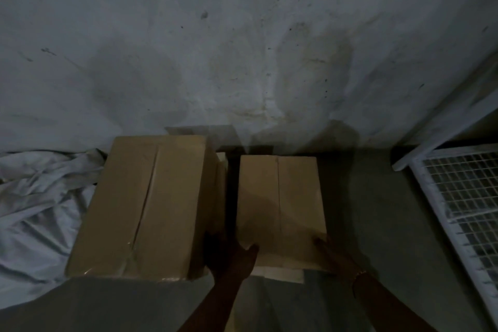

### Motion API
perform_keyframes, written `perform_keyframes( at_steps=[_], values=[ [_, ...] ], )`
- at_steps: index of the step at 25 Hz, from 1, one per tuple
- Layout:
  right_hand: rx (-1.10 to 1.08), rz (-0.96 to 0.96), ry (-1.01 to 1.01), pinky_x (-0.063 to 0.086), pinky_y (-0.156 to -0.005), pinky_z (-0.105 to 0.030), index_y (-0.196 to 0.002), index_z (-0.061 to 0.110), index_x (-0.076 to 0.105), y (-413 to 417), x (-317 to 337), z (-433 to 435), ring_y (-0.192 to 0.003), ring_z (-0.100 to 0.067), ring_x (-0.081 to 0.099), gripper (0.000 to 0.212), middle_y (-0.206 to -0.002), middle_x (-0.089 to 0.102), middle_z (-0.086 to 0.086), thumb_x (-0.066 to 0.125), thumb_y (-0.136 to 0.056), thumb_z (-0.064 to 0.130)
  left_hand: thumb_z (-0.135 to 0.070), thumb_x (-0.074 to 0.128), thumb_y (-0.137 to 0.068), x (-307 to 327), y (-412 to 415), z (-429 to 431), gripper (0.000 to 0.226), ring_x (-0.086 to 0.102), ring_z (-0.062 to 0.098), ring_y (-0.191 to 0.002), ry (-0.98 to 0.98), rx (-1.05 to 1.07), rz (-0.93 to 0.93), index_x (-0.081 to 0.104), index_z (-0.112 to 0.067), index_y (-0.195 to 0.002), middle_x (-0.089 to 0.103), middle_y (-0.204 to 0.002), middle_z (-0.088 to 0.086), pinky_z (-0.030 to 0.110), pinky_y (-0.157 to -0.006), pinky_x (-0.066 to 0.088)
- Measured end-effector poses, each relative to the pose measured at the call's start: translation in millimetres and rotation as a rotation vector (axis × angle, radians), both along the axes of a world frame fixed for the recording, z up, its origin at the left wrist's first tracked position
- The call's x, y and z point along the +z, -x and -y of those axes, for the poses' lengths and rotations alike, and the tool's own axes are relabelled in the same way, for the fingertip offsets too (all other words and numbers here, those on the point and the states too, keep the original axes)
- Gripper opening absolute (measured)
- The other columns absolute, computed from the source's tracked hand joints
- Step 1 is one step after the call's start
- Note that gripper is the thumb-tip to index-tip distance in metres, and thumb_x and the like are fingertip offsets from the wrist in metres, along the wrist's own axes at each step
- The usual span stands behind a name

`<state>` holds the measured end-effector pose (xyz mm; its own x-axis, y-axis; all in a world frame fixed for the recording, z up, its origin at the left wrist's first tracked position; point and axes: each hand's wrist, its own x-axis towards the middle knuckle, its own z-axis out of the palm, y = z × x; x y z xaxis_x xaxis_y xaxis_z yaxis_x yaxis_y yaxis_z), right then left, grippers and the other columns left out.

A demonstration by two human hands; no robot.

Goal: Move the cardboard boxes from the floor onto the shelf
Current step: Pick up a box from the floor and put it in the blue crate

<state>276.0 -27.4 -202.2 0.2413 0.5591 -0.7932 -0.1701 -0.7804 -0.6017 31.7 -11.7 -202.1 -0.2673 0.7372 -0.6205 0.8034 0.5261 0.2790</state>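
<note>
Dimly, the smaller box (280, 197) is clasped by the left hand (231, 259), thumb on top; its right corner is touched by the right hand (332, 255), finger curl unclear.

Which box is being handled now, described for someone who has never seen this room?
At the foot of the stained grey wall, two cardboard boxes sit between a crumpled cloth and a white wire shelf. It is the smaller box, the one nearer the shelf. Unlike the larger box beside it, it is narrower, and the left hand and right hand touch its near corners.
</note>
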Motion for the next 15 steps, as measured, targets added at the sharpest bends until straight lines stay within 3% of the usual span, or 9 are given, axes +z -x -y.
perform_keyframes(
  at_steps=[2,3,5,6,10,12,14,15],
  values=[
    [-0.035,-0.013,0.01,0.048,-0.084,-0.035,-0.142,0.006,0.05,1,-8,2,-0.118,-0.034,0.056,0.041,-0.143,0.053,-0.013,0.052,-0.105,0.023,-0.088,0.038,-0.082,9,-6,-2,0.105,-0.003,0.035,-0.158,0.009,-0.019,-0.031,-0.004,-0.035,-0.163,-0.001,-0.172,0.007,0.054,-0.125,0.017],
    [-0.041,-0.014,0.014,0.053,-0.072,-0.028,-0.138,0.004,0.052,3,-5,2,-0.105,-0.031,0.059,0.037,-0.136,0.056,-0.013,0.052,-0.105,0.021,-0.084,0.037,-0.087,12,-8,-2,0.101,-0.001,0.034,-0.158,0.0,-0.018,-0.02,-0.003,-0.032,-0.164,-0.002,-0.172,0.006,0.053,-0.123,0.019],
    [-0.063,0.026,-0.002,0.051,-0.05,-0.018,-0.124,0.003,0.055,2,3,1,-0.08,-0.018,0.055,0.021,-0.118,0.056,-0.011,0.049,-0.106,0.011,-0.078,0.037,-0.092,26,-12,1,0.093,0.005,0.032,-0.158,-0.03,0.03,0.014,0.001,-0.031,-0.164,0.005,-0.171,0.004,0.05,-0.12,0.025],
    [-0.049,0.042,-0.008,0.05,-0.05,-0.016,-0.124,0.001,0.056,0,14,0,-0.077,-0.013,0.053,0.022,-0.115,0.056,-0.011,0.048,-0.106,0.009,-0.076,0.038,-0.094,38,-11,5,0.09,0.009,0.031,-0.157,-0.042,0.051,0.018,0.007,-0.029,-0.164,0.012,-0.17,0.004,0.049,-0.118,0.028],
    [0.062,0.063,-0.073,0.053,-0.066,-0.027,-0.134,0.006,0.056,-8,102,0,-0.086,-0.018,0.063,0.03,-0.117,0.064,-0.011,0.047,-0.107,0.015,-0.063,0.047,-0.098,125,-10,29,0.081,0.032,0.031,-0.15,-0.099,0.26,0.429,0.026,-0.015,-0.16,0.033,-0.163,0.009,0.039,-0.117,0.032],
    [0.086,0.065,-0.147,0.051,-0.092,-0.036,-0.144,0.003,0.047,-10,163,1,-0.112,-0.03,0.061,0.037,-0.134,0.057,-0.011,0.045,-0.107,0.009,-0.047,0.046,-0.106,190,-14,34,0.068,0.035,0.031,-0.149,-0.124,0.349,0.584,0.027,-0.009,-0.16,0.036,-0.161,0.012,0.039,-0.117,0.032],
    [0.107,0.092,-0.209,0.043,-0.102,-0.031,-0.151,0.001,0.038,-16,229,6,-0.131,-0.032,0.05,0.045,-0.145,0.048,-0.014,0.045,-0.106,0.005,-0.029,0.047,-0.108,253,-19,29,0.054,0.038,0.021,-0.144,-0.231,0.477,0.713,0.036,-0.005,-0.155,0.041,-0.156,0.011,0.029,-0.113,0.033],
    [0.107,0.103,-0.233,0.043,-0.104,-0.031,-0.15,0.002,0.037,-15,267,11,-0.134,-0.032,0.049,0.045,-0.148,0.047,-0.017,0.045,-0.106,0.004,-0.028,0.054,-0.105,282,-21,25,0.046,0.047,0.015,-0.133,-0.301,0.604,0.819,0.051,-0.005,-0.144,0.052,-0.147,0.009,0.023,-0.105,0.038]
  ],
)
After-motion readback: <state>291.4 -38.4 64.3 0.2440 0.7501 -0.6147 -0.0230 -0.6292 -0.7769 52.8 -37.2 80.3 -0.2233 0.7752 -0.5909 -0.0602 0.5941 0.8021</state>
